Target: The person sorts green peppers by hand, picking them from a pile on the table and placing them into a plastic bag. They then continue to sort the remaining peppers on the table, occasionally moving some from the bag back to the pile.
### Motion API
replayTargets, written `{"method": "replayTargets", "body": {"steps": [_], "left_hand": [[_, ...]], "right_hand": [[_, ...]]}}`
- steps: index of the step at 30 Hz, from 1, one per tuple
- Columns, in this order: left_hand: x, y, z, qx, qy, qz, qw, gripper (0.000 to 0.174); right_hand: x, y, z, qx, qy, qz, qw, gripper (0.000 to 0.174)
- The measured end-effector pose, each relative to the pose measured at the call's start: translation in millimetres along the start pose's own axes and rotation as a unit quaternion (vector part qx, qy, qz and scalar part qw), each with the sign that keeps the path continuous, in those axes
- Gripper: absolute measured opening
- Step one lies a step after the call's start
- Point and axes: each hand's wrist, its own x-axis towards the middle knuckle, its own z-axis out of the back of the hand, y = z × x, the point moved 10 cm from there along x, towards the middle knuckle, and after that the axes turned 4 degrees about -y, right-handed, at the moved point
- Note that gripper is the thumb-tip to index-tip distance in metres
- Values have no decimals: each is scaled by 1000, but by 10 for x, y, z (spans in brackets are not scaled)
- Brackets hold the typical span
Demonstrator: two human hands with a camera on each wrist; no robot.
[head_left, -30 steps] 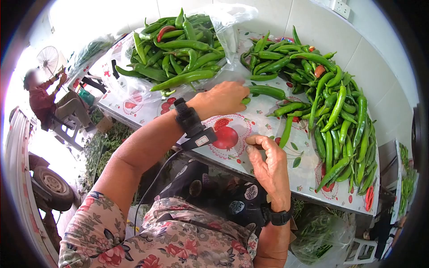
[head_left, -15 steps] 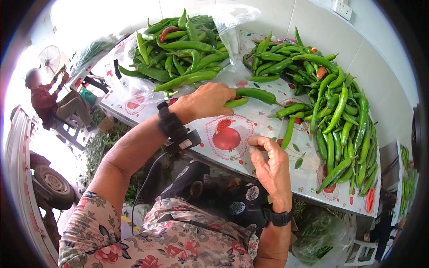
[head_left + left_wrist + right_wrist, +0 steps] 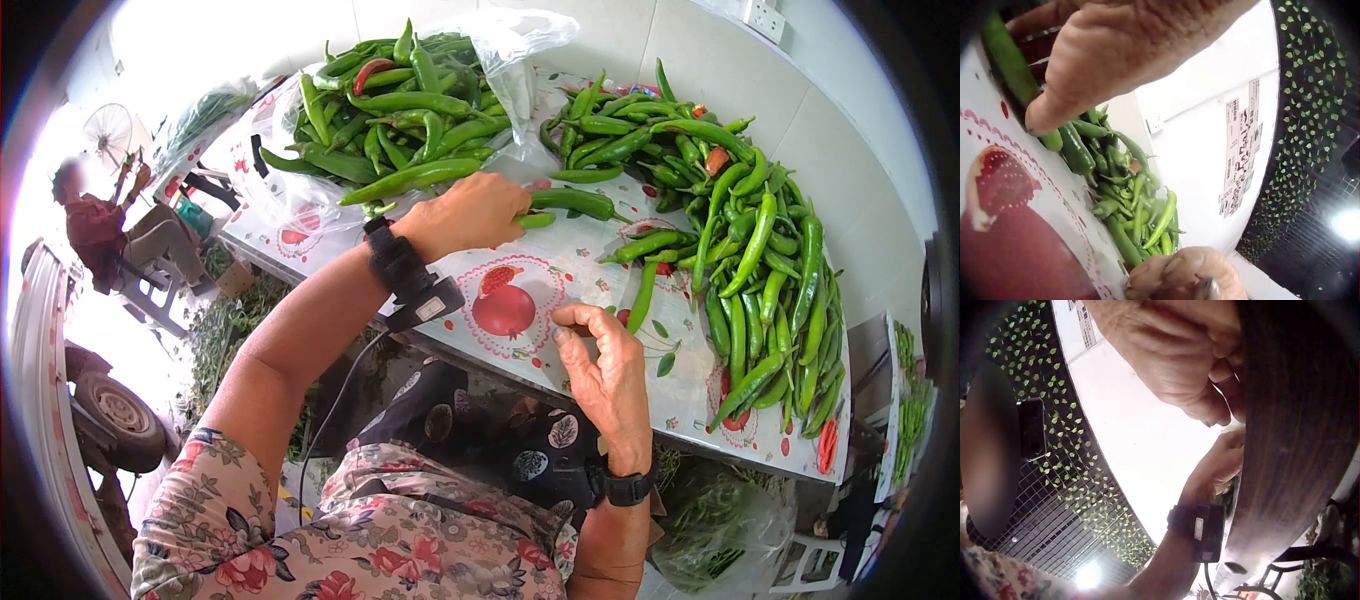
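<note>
**Left hand (image 3: 468, 213) grips a green pepper (image 3: 537, 220) low over the tabletop (image 3: 590, 280)**

Head view: the step in hand looks like taking up single peppers, perhaps to sort them. The pepper lies at the left hand's fingertips, its lighter end poking out to their right. A second pepper (image 3: 575, 204) rests just beside it, farther from the person. A clear plastic bag (image 3: 515, 65) of peppers stands beyond the left hand, while a loose heap (image 3: 765, 260) spreads to the right. The right hand (image 3: 606, 375) rests nearer the table edge, thumb and forefinger loosely bent, apparently grasping nothing. The next move probably calls for the left hand to lift its pepper clear of the neighbour without dragging both.

Left wrist view: the thumb presses across the pepper, with curled fingers behind. The pepper looks smooth, straight and plain green, paler toward its blunt lower end; its upper end blurs into shadow. It would likely roll if pinched off-centre.

Right wrist view: the right hand's fingers bend toward the thumb, and no pepper shows between them. The left hand appears beyond; its grip cannot be told from here.
</note>
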Motion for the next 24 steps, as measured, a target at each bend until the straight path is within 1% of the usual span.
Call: {"method": "replayTargets", "body": {"steps": [1, 4, 7, 10, 13, 16, 19, 20, 23, 24], "left_hand": [[-36, -3, 0, -2, 8, 15, 1000, 25], [-128, -41, 0, 22, 3, 4, 1000, 25], [-272, -98, 43, 30, -16, -22, 999, 24], [-387, -81, 53, 25, -72, -76, 994, 24], [-488, -43, 124, -7, -106, -70, 992, 22], [-493, 79, 124, 2, -63, 5, 998, 22], [-542, 90, 443, -143, -151, 5, 978, 21], [-557, 102, 545, -166, -174, -13, 970, 21], [-548, 229, 760, -321, -235, -38, 917, 21], [-558, 233, 860, -329, -255, -53, 908, 26]], "right_hand": [[-4, -9, 0, -3, 0, 3, 1000, 16], [-2, -9, -4, 3, 0, -4, 1000, 16], [-2, -7, -4, 10, 0, -11, 1000, 16], [0, -4, -2, 12, -1, -11, 1000, 16], [-4, -27, -11, 14, 0, -16, 1000, 16], [-6, -26, -13, 19, 2, -22, 1000, 17], [-10, -38, -12, 15, 1, -15, 1000, 18], [-11, -39, -20, 13, 3, -10, 1000, 18], [-11, -57, -24, 17, 8, -32, 999, 18], [-13, -62, -26, 24, 10, -36, 999, 18]]}}
